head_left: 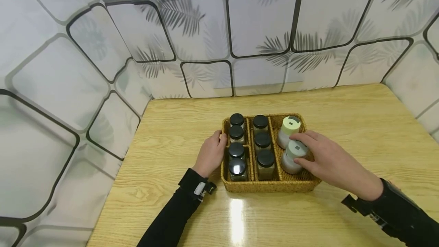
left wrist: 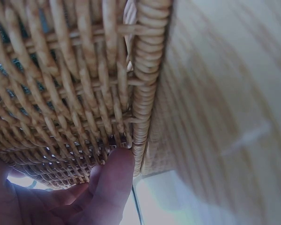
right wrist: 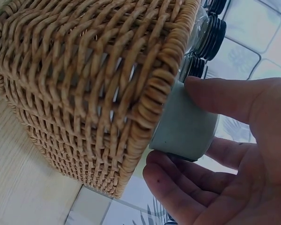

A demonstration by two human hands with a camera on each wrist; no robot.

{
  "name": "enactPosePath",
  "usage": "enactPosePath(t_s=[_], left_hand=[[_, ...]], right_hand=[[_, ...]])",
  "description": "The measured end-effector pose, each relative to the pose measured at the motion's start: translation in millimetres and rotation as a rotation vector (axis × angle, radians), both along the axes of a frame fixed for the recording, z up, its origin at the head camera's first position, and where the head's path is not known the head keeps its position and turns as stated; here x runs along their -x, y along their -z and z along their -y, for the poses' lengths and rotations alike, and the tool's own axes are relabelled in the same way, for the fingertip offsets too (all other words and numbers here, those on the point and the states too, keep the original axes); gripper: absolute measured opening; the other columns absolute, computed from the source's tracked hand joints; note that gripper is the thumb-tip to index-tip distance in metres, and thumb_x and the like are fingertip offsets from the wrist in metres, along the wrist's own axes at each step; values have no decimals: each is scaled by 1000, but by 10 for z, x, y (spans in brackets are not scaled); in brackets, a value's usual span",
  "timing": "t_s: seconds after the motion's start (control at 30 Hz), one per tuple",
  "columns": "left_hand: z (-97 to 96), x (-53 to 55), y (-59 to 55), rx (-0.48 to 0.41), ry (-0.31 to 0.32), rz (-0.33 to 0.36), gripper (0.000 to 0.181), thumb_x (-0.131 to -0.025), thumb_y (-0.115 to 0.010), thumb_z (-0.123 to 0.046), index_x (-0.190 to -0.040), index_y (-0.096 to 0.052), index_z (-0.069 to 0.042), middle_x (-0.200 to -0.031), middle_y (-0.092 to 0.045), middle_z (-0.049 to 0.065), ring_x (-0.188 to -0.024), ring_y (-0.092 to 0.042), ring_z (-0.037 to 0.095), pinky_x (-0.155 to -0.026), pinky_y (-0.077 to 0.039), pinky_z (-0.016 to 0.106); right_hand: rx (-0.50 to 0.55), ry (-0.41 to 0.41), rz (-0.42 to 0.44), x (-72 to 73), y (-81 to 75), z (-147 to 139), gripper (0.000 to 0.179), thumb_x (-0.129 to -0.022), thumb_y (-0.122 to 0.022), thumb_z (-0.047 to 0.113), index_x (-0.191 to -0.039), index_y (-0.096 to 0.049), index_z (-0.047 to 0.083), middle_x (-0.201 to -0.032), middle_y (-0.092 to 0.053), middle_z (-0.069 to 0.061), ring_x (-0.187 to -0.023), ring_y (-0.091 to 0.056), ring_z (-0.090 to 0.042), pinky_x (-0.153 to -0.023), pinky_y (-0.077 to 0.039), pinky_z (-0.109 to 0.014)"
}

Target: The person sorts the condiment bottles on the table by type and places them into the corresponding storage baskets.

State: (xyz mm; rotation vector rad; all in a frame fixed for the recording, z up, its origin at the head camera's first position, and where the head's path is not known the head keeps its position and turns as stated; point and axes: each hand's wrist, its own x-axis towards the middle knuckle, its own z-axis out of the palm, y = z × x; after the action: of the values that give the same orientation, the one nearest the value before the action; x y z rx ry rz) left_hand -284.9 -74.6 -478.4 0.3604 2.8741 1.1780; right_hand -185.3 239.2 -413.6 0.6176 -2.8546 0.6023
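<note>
A woven wicker basket (head_left: 267, 186) with dividers stands on the wooden table. My left hand (head_left: 210, 153) holds its left side; in the left wrist view the thumb (left wrist: 116, 180) presses against the weave near the rim. With my right hand (head_left: 324, 157) I grip the pale grey-green lid of a jar (head_left: 297, 148) in the right compartment, fingers and thumb around it. In the right wrist view that lid (right wrist: 185, 124) rises above the basket rim. Right behind it sits a jar with a pale yellow-green lid (head_left: 290, 124).
Several black-lidded glass jars (head_left: 262, 140) fill the left and middle compartments. The wooden table (head_left: 171, 125) extends around the basket. Patterned panels (head_left: 205, 79) close off the back and sides of the table.
</note>
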Motion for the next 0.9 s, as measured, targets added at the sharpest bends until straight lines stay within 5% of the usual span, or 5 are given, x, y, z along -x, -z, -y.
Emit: enactPosePath(t_s=[0.5, 0.9], left_hand=[[-2, -5, 13, 4, -2, -1, 56, -109, -30, -40, -138, -55, 2, -104, -68, 13, -93, -65, 25, -88, -53, 47], [0, -3, -1, -1, -3, -2, 56, -109, -30, -40, -137, -55, 2, -102, -68, 12, -92, -65, 25, -88, -53, 46]], right_hand=[[29, 38, 40, -47, -16, -28, 62, -88, -80, 24, -142, -54, 10, -124, -62, -13, -105, -64, -26, -80, -54, -45], [113, 106, 4, -64, -91, -204, 38, -102, -61, 35, -134, -61, 15, -129, -64, -11, -110, -63, -33, -82, -51, -54]])
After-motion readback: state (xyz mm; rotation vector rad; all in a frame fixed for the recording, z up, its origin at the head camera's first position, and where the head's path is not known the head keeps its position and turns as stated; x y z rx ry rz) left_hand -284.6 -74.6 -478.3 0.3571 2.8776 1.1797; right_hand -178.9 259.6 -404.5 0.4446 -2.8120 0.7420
